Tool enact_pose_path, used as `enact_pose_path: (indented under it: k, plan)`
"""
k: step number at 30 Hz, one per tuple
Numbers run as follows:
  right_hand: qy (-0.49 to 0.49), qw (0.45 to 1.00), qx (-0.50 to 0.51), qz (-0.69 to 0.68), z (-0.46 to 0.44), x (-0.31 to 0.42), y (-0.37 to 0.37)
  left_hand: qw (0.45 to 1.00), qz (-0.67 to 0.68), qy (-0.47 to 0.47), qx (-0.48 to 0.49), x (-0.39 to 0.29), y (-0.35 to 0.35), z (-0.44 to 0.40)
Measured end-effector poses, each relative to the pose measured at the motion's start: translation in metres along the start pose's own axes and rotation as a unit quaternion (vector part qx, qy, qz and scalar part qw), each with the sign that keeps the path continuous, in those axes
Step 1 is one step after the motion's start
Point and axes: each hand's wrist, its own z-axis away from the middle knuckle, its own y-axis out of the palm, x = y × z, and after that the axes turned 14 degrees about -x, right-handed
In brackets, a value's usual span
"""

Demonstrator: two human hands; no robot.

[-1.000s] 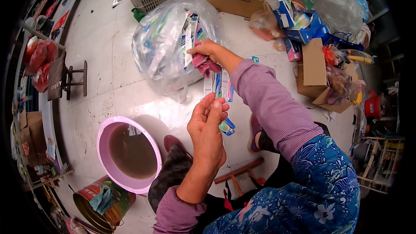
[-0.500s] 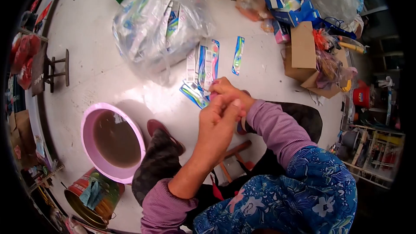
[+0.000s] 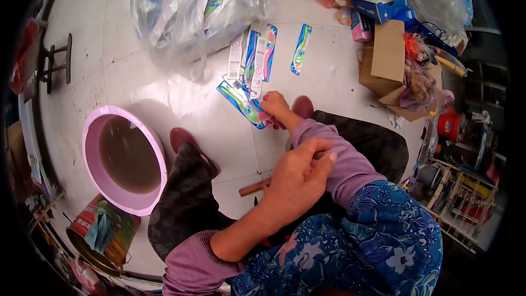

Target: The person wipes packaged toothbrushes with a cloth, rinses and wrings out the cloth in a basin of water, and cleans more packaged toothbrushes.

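Note:
My left hand is curled, thumb and fingertips pinched together beside my right forearm's striped sleeve; whatever is in the pinch, if anything, is too small to make out. Farther forward, my right hand is closed, with a reddish-pink thing of unclear kind under its fingers. It is low, at the near end of a loose pile of packaged toothbrushes. In that pile a blue-and-green pack lies slanted, a pink one points away, and a white pack back faces up. Another toothbrush pack lies apart on the right.
A big clear plastic bag of packs stands beyond the pile. To the left are a pink basin of murky water and a metal tin with a blue rag. Cardboard box and bagged goods stand right. My feet flank the work.
My hands have separated: the left drew back toward my body, still pinched, while the right stays by the toothbrush packs. The view has tilted, so the floor items sit higher.

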Motion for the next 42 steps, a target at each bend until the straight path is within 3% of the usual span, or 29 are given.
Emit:
enact_pose_path:
  k: [9,19,24,27,42]
  plan:
    - [-0.071,0.985,-0.063,0.145,0.017,-0.014,0.047,1.0,0.016,-0.009,-0.016,-0.006,-0.005,0.004]
    - [-0.099,0.981,-0.086,0.143,0.012,-0.015,0.049,0.999,0.002,0.025,-0.039,-0.008,-0.009,0.006]
    - [-0.104,0.987,0.003,0.122,0.015,-0.016,0.04,0.999,-0.005,0.031,-0.044,-0.004,-0.008,0.005]
    - [-0.141,0.986,-0.015,0.084,0.021,-0.019,0.05,0.998,0.001,0.035,-0.045,-0.002,-0.007,0.005]
    - [-0.037,0.987,-0.043,0.149,0.034,0.013,0.065,0.996,-0.014,0.061,-0.062,-0.005,-0.008,0.006]
